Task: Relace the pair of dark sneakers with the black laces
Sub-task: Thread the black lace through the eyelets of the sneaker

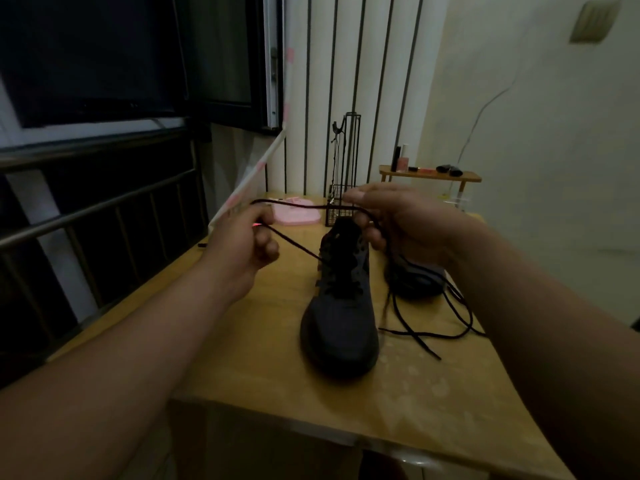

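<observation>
Dim room, wooden desk. Between both sets of fingers stands the near sneaker. The left hand pinches its black lace, and the right hand grips another part of it. It seems only partly laced. Below the right fingers the second sneaker and a loose lace wait. Desk edge is near, left of the left fingers.

Matt dark cloth sneaker, thin woven black lace, glossy wooden table, pink plastic case

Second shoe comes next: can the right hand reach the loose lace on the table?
Probably, once freed: the right hand grips the threaded lace, but the loose lace lies uncovered nearby.
</observation>
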A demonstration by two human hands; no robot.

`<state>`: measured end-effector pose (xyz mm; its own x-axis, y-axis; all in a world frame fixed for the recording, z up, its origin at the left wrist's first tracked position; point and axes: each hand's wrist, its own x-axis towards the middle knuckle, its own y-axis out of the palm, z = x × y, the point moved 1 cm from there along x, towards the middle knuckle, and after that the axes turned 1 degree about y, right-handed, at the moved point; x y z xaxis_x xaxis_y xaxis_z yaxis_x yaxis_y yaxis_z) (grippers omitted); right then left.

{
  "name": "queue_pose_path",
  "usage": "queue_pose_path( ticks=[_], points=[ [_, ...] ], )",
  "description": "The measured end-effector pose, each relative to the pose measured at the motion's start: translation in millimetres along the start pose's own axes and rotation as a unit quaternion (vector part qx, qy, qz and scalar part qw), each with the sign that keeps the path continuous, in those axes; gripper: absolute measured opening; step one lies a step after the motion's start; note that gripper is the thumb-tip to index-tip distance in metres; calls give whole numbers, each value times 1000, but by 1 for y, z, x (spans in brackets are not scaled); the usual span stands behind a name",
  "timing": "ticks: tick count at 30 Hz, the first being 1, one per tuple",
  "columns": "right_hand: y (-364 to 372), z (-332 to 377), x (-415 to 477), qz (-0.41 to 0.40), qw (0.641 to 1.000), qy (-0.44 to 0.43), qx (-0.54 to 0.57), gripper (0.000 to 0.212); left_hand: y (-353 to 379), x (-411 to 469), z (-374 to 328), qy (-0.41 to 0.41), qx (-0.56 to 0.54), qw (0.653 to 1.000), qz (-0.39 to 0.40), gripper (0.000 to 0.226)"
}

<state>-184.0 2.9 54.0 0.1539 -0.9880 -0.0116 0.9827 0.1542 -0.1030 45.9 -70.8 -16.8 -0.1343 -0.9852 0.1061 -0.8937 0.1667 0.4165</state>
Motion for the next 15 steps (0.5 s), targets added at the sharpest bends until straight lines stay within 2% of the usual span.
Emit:
queue_pose_path(
  ticks=[3,5,8,10,12,14,15],
  points=[
    [2,-11,4,-57,997,52,-20,28,-27,11,10,-84,-64,990,-98,34],
    [4,-22,11,-122,979,61,-148,23,-39,14,19,-127,-81,979,-138,40],
    [9,-38,20,-152,927,48,-339,15,-53,12,24,-148,-106,963,-197,28],
    [10,-45,25,-148,896,27,-418,16,-58,13,25,-154,-64,967,-191,30],
    [14,-46,28,-131,852,18,-506,26,-59,15,31,-159,13,971,-179,29],
    [20,-45,31,-124,805,31,-579,29,-60,16,39,-146,87,963,-209,13],
    [22,-44,34,-123,787,38,-604,26,-61,19,42,-125,119,953,-248,9]
  ],
)
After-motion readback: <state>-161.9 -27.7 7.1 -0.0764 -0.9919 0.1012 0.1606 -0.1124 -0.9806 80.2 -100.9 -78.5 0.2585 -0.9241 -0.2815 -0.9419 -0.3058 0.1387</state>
